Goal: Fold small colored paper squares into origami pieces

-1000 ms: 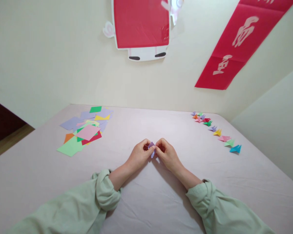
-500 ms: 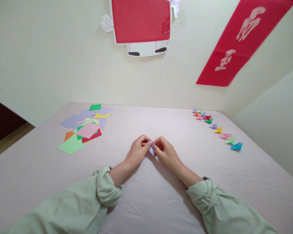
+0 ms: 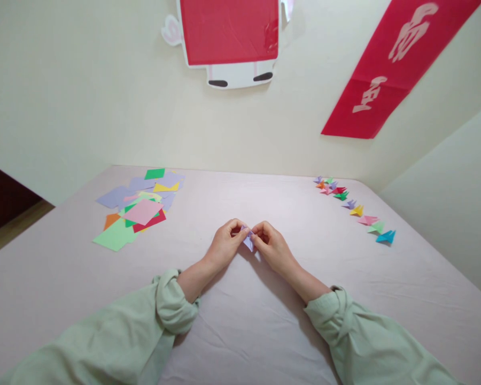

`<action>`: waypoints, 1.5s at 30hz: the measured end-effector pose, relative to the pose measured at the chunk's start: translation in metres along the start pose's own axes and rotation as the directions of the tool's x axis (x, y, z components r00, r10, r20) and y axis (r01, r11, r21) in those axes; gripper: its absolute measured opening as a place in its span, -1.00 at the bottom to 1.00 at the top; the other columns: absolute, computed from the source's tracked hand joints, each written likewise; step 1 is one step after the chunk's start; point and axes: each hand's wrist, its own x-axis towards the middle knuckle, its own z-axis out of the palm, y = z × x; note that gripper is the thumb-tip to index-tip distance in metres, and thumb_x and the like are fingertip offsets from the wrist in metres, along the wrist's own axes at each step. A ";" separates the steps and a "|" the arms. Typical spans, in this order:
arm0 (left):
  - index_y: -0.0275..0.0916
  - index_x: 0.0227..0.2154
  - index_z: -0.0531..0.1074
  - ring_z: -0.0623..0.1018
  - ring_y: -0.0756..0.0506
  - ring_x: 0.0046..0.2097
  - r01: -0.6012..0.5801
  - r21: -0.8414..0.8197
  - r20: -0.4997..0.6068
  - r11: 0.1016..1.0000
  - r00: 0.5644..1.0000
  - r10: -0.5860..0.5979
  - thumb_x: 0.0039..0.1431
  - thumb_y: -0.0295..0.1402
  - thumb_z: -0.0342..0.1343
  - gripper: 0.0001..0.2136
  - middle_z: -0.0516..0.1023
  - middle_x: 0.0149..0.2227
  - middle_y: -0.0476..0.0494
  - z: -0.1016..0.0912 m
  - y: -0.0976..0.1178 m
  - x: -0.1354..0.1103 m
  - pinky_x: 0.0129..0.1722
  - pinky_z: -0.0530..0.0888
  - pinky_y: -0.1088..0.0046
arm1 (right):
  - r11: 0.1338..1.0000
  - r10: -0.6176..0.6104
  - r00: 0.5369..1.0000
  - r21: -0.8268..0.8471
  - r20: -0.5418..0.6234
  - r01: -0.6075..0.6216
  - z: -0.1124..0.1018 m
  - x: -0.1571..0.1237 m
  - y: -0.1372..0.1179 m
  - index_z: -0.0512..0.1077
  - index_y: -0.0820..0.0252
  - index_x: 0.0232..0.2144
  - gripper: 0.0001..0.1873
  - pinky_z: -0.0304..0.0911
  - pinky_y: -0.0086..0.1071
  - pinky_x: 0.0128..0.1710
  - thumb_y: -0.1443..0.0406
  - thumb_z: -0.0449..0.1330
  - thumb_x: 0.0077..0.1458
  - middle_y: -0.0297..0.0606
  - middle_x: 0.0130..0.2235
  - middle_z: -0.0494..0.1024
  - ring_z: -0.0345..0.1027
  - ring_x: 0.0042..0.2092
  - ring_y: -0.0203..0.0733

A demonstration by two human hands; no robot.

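Between my two hands, over the middle of the table, is a small folded piece of purple paper [image 3: 248,243]. My left hand [image 3: 225,241] pinches its left side between thumb and fingers. On the other side, my right hand [image 3: 273,246] has its thumb and fingertips closed on the paper's right edge. A pointed part of the paper hangs below the fingertips. Parts of its folds are hidden behind the thumbs.
Loose coloured paper sheets [image 3: 144,212] lie in an overlapping pile at the left of the cloth-covered table [image 3: 232,331]. Several folded paper figures [image 3: 386,238] stand in a slanting row at the right. A pale wall [image 3: 232,128] with red hangings rises behind the table.
Both hands stay pinched on the purple paper, whose lower part has turned slightly and shows more of its face. The whole view has shifted a little.
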 end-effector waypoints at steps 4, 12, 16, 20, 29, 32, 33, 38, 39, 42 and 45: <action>-0.27 -0.45 0.45 0.46 -0.04 -0.34 0.002 -0.044 0.014 0.999 1.000 -0.001 0.10 -0.23 0.13 -0.81 0.49 -0.44 -0.05 0.001 0.000 -0.001 -0.26 0.38 0.44 | 0.999 -0.005 1.000 0.032 -0.010 0.005 0.000 0.001 -0.004 0.28 0.14 -0.42 -0.83 0.21 -0.41 -0.43 0.19 0.14 0.14 -0.43 -0.52 0.39 0.31 -0.49 -0.30; -0.26 -0.47 0.44 0.43 -0.03 -0.35 0.021 -0.071 -0.001 0.997 1.000 -0.021 0.11 -0.19 0.11 -0.78 0.47 -0.45 -0.03 0.002 -0.004 0.000 -0.28 0.35 0.46 | 1.000 -0.009 1.000 0.030 -0.014 0.009 0.001 0.001 -0.003 0.25 0.12 -0.45 -0.82 0.20 -0.42 -0.45 0.20 0.16 0.11 -0.43 -0.54 0.37 0.29 -0.50 -0.29; -0.26 -0.52 0.41 0.39 -0.01 -0.39 0.020 -0.067 -0.022 0.998 1.000 -0.021 0.13 -0.17 0.09 -0.74 0.42 -0.50 0.00 0.002 -0.004 0.000 -0.32 0.33 0.48 | 0.999 -0.004 1.000 0.052 -0.006 0.004 0.002 0.000 -0.002 0.25 0.12 -0.43 -0.84 0.21 -0.42 -0.47 0.22 0.16 0.08 -0.45 -0.53 0.37 0.30 -0.50 -0.29; -0.26 -0.53 0.41 0.39 -0.02 -0.39 0.019 -0.068 -0.021 0.997 1.000 -0.021 0.12 -0.14 0.11 -0.72 0.41 -0.51 -0.01 0.001 -0.001 -0.001 -0.32 0.35 0.48 | 0.996 0.001 1.000 0.084 0.005 -0.001 0.002 0.000 -0.002 0.25 0.12 -0.42 -0.86 0.22 -0.42 -0.46 0.23 0.16 0.07 -0.45 -0.54 0.38 0.31 -0.51 -0.30; -0.27 -0.32 0.44 0.52 -0.06 -0.27 0.105 -0.219 0.012 0.970 0.994 -0.105 0.13 -0.11 0.11 -0.71 0.52 -0.32 -0.13 0.003 -0.003 0.001 -0.23 0.48 0.41 | 0.992 0.060 0.985 0.121 -0.160 -0.041 -0.003 0.006 -0.004 0.28 0.14 -0.46 -0.77 0.26 -0.42 -0.48 0.14 0.20 0.01 -0.43 -0.54 0.37 0.30 -0.51 -0.30; -0.26 -0.34 0.44 0.50 -0.04 -0.31 0.066 -0.160 0.031 0.985 0.998 -0.061 0.11 -0.20 0.12 -0.79 0.52 -0.35 -0.09 0.004 -0.002 0.001 -0.25 0.46 0.43 | 0.993 0.063 0.988 0.105 -0.143 -0.048 -0.003 0.005 -0.003 0.27 0.14 -0.46 -0.75 0.25 -0.41 -0.47 0.12 0.20 0.03 -0.42 -0.53 0.38 0.30 -0.51 -0.30; -0.26 -0.35 0.45 0.49 -0.04 -0.32 0.058 -0.146 0.029 0.988 0.998 -0.055 0.11 -0.22 0.12 -0.80 0.52 -0.35 -0.09 0.004 -0.002 0.000 -0.26 0.45 0.44 | 0.995 0.058 0.989 0.089 -0.132 -0.046 -0.003 0.004 -0.003 0.26 0.14 -0.45 -0.74 0.24 -0.42 -0.47 0.12 0.21 0.03 -0.42 -0.53 0.37 0.30 -0.51 -0.30; -0.26 -0.39 0.45 0.46 -0.03 -0.34 0.039 -0.110 0.048 0.993 0.998 -0.034 0.11 -0.27 0.10 -0.85 0.51 -0.39 -0.06 0.004 -0.001 -0.001 -0.30 0.42 0.47 | 1.000 -0.006 0.996 -0.014 -0.088 0.005 -0.002 0.002 -0.005 0.26 0.13 -0.44 -0.78 0.17 -0.43 -0.48 0.16 0.20 0.06 -0.43 -0.50 0.33 0.24 -0.48 -0.30; -0.26 -0.40 0.45 0.46 -0.03 -0.34 0.034 -0.106 0.052 0.994 0.998 -0.029 0.11 -0.28 0.10 -0.85 0.50 -0.40 -0.05 0.004 -0.001 -0.001 -0.30 0.41 0.48 | 0.999 -0.019 0.997 -0.032 -0.078 0.017 -0.002 0.002 -0.005 0.26 0.13 -0.44 -0.79 0.16 -0.43 -0.47 0.17 0.19 0.07 -0.43 -0.50 0.32 0.22 -0.48 -0.30; -0.27 -0.41 0.45 0.45 -0.02 -0.34 0.050 -0.116 0.053 0.992 0.998 -0.044 0.10 -0.28 0.11 -0.85 0.49 -0.42 -0.04 0.005 -0.001 -0.001 -0.30 0.40 0.48 | 0.997 -0.040 0.997 -0.075 -0.068 0.035 -0.003 0.001 -0.006 0.25 0.14 -0.47 -0.79 0.13 -0.43 -0.47 0.18 0.17 0.09 -0.44 -0.51 0.29 0.19 -0.48 -0.31; -0.27 -0.44 0.43 0.45 -0.01 -0.37 0.080 -0.150 0.049 0.985 0.996 -0.073 0.08 -0.26 0.12 -0.84 0.49 -0.44 -0.03 0.005 -0.001 -0.001 -0.31 0.39 0.48 | 0.995 -0.031 0.996 -0.094 -0.087 0.023 -0.004 0.001 -0.006 0.23 0.13 -0.48 -0.78 0.12 -0.44 -0.48 0.18 0.16 0.10 -0.45 -0.53 0.28 0.18 -0.49 -0.31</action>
